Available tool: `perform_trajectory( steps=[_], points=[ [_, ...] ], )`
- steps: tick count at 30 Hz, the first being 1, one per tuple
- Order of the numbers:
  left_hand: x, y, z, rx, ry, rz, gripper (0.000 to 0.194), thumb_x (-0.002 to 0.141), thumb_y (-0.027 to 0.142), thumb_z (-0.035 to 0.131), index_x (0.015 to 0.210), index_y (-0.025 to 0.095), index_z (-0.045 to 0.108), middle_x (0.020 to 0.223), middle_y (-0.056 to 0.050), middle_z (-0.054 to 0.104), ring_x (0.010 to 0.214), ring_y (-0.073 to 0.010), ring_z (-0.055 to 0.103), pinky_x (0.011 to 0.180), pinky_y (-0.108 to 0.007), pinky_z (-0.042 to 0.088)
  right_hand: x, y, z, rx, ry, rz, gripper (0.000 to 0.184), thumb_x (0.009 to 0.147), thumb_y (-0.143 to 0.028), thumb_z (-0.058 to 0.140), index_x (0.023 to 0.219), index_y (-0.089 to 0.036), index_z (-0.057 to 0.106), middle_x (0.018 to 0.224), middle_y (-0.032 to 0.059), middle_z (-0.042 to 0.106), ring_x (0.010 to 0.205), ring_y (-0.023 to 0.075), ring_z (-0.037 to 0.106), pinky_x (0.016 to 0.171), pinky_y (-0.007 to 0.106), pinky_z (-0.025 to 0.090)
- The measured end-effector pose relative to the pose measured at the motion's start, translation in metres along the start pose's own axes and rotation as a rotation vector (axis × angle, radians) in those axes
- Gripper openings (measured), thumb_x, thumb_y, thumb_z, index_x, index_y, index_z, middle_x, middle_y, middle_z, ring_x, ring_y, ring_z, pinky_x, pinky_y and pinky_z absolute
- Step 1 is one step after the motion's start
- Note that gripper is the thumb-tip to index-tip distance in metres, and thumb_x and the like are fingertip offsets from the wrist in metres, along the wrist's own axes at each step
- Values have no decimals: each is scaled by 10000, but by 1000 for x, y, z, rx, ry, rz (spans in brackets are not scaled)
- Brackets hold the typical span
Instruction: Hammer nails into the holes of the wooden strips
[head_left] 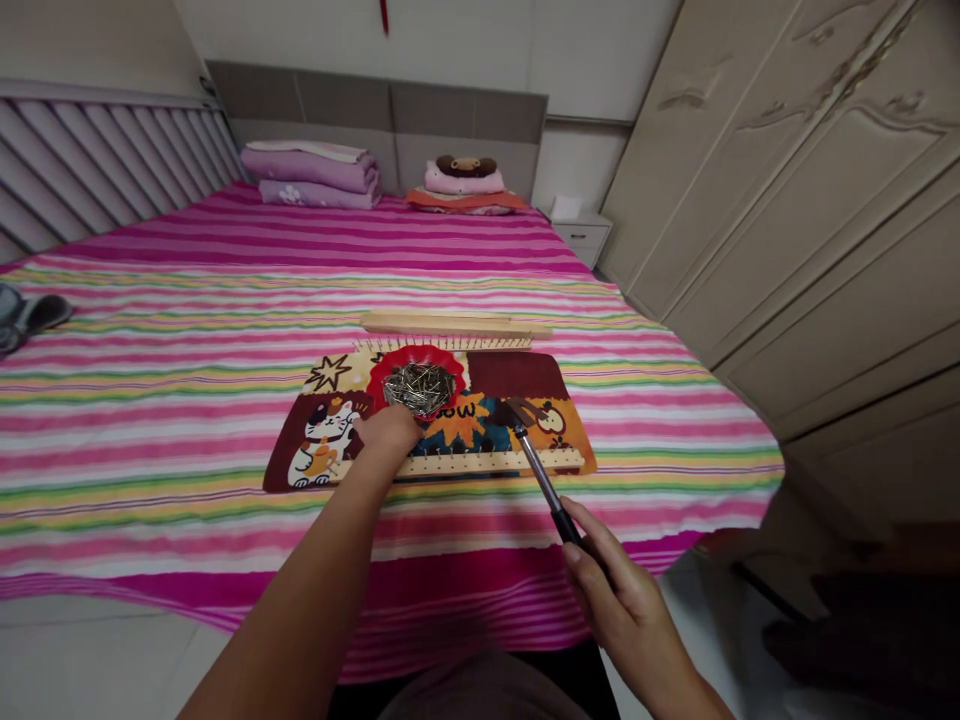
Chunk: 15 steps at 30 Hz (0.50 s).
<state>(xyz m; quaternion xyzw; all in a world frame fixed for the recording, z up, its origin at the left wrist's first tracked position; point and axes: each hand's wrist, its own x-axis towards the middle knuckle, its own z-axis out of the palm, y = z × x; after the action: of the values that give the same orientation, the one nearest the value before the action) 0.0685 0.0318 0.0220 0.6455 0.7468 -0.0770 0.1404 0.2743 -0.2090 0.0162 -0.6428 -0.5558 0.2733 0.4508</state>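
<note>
"Working at the red bowl [411,355] with one hand, how is the person placed?"

"The left hand [391,432] is at the bowl's near rim, back uppermost. Its fingertips are hidden, so there is no telling how far they are parted or whether they grip any of the nails [421,388]. The bowl sits on the patterned mat [517,375]."

"And the right hand [619,600]?"

"Curled round the dark grip of the hammer [538,468]. The head is over the mat, to the right of the bowl, and the shaft crosses above the near wooden strip [465,463]."

"What would serve this step well?"

"Probably a light pinch on a single nail near the top, since the heap lies every which way. The hammer is best held quiet meanwhile, clear of the left fingers and of the nails standing in the far wooden strip [499,344]."

"Any trap?"

"Leaning on the rim might tip the bowl; a slightly raised wrist should avoid that."
</note>
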Motion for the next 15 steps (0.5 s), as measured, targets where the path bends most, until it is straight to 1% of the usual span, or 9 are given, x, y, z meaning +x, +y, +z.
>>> perform_trajectory(
  steps=[3, 6, 9, 13, 15],
  points=[
    [-1, -1, 5, -8, 32, 0, 216, 627, 313, 668, 814, 213, 705, 982, -158, 723, 951, -346, 646, 883, -538, 389, 0, 4, 1, 4, -9, -9, 432, 901, -383, 528, 1306, -242, 583, 1200, 65, 675, 1112, 188, 632, 933, 283, 507],
    [2, -3, 15, -35, 75, -14, 189, 608, 276, 668, 780, 202, 697, 978, -161, 720, 917, -331, 652, 873, -535, 389, -1, 4, 1, 7, -1, -28, 427, 903, -371, 523, 1306, -241, 579, 1216, 61, 666, 1137, 185, 615, 965, 302, 487],
    [6, -7, 24, -103, 115, -26, 161, 593, 291, 661, 717, 189, 673, 954, -164, 719, 875, -327, 656, 836, -538, 405, -2, 1, 2, 9, 4, -31, 417, 904, -362, 521, 1297, -241, 587, 1210, 56, 670, 1130, 188, 620, 964, 303, 491],
    [14, -10, 29, -155, 119, -68, 141, 529, 281, 670, 632, 189, 638, 853, -178, 715, 840, -356, 650, 785, -567, 413, -3, -4, 3, 5, 6, -46, 417, 911, -356, 509, 1303, -235, 584, 1144, 46, 701, 1062, 190, 657, 921, 294, 521],
    [17, -10, 30, -223, 150, 3, 127, 510, 253, 670, 605, 181, 626, 822, -205, 706, 832, -389, 644, 767, -611, 395, -4, -5, 3, -11, -5, -52, 424, 912, -352, 505, 1308, -220, 580, 1119, 53, 711, 1024, 183, 673, 896, 278, 531]
  ],
)
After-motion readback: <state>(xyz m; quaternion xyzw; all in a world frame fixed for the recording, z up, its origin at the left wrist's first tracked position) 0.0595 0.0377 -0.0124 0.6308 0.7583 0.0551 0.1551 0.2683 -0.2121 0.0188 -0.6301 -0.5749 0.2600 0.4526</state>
